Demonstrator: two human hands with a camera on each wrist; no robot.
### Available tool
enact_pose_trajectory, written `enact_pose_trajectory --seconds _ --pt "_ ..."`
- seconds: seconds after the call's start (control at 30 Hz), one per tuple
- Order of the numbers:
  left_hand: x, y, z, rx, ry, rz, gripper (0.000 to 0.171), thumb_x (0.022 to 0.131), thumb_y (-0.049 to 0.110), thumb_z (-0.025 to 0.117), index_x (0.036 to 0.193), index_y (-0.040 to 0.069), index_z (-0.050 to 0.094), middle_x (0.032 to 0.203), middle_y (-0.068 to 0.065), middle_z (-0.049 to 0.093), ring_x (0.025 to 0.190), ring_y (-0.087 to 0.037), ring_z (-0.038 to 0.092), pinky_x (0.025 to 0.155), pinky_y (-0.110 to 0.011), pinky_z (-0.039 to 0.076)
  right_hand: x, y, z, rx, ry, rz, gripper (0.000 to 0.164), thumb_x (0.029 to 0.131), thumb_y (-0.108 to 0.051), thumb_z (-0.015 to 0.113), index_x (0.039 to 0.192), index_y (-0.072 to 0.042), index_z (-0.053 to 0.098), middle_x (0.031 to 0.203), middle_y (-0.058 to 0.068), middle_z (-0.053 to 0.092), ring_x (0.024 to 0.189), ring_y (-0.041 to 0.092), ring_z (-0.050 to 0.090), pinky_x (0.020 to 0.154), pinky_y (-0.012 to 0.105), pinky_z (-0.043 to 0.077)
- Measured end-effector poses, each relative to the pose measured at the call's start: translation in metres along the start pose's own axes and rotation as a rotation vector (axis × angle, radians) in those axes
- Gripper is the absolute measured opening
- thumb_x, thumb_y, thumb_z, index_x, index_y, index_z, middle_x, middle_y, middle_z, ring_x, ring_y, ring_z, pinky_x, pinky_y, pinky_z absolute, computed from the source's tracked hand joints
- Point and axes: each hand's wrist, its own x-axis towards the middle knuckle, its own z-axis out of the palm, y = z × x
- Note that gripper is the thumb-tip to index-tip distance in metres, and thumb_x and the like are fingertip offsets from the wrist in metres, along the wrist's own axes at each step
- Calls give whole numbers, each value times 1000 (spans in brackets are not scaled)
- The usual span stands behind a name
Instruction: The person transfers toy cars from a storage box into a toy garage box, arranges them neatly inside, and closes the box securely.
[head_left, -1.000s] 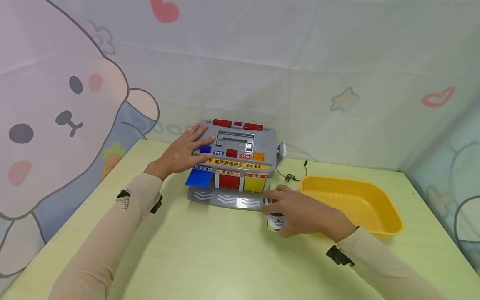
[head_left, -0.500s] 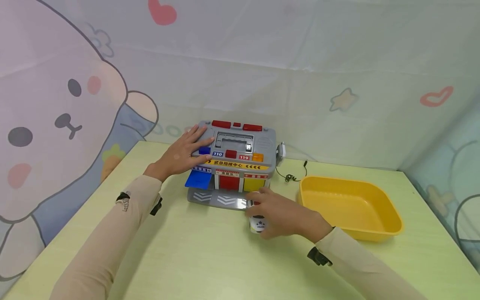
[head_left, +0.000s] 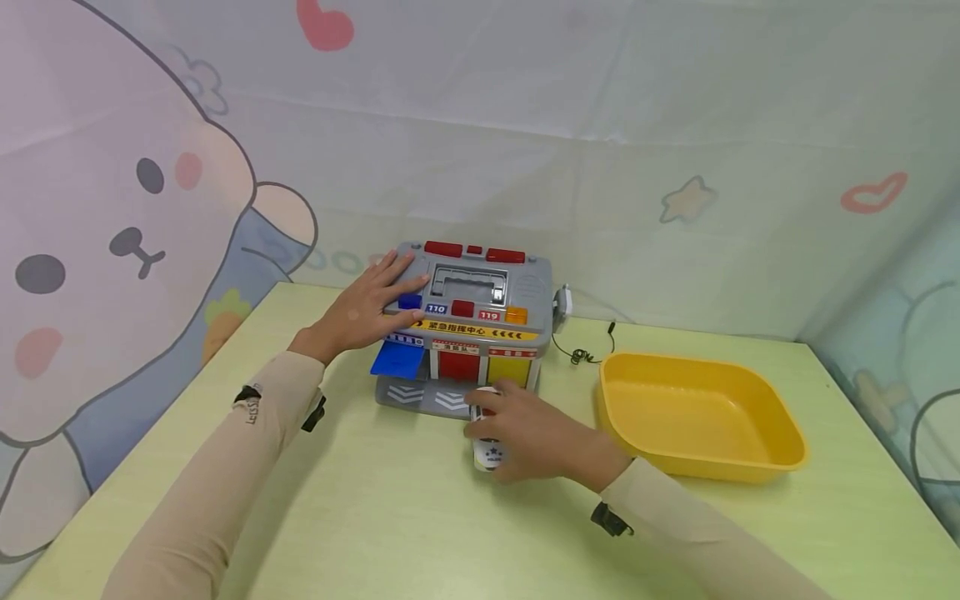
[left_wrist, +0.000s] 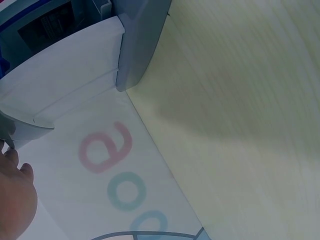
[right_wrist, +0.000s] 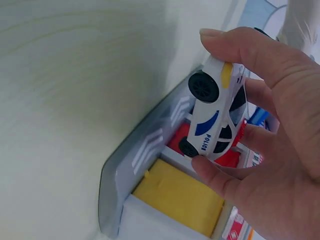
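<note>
My right hand [head_left: 528,433] grips a small white toy police car [right_wrist: 214,112] between thumb and fingers, in front of the grey toy garage [head_left: 525,292]. The car has black wheels and a blue stripe. My left hand [head_left: 363,304] rests with spread fingers on the left part of the garage roof. Along the garage front, the blue door [head_left: 397,359] at the left is swung up. The red door [head_left: 459,365] and the yellow door [head_left: 508,369] are down. In the left wrist view the left hand [left_wrist: 15,195] shows only at the edge, by the garage side.
A yellow plastic basin [head_left: 697,417] stands on the table [head_left: 375,517] to the right. A thin black cable [head_left: 581,356] lies between garage and basin. Behind the table hangs a printed cloth [head_left: 480,125].
My right hand has moved left with the toy police car, from the garage's right front corner towards its middle. The left hand stays on the roof.
</note>
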Motion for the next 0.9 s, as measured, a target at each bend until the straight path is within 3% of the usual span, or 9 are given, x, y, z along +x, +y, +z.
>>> enact_pose_trajectory --seconds 0.53,0.9 --pt "0 0 1 6 4 0 72 95 61 49 155 25 37 169 -6 14 158 -31 2 125 -57 10 20 -12 12 -153 111 -78 51 83 -41 76 132 -32 66 153 4 47 135 38 45 113 49 42" --pt "-2 2 -1 -20 6 5 70 95 57 52 155 24 39 170 -5 13 158 -30 2 126 -54 9 35 -21 12 -183 133 -108 51 84 -42 76 133 -32 65 153 4 47 136 34 42 113 47 41"
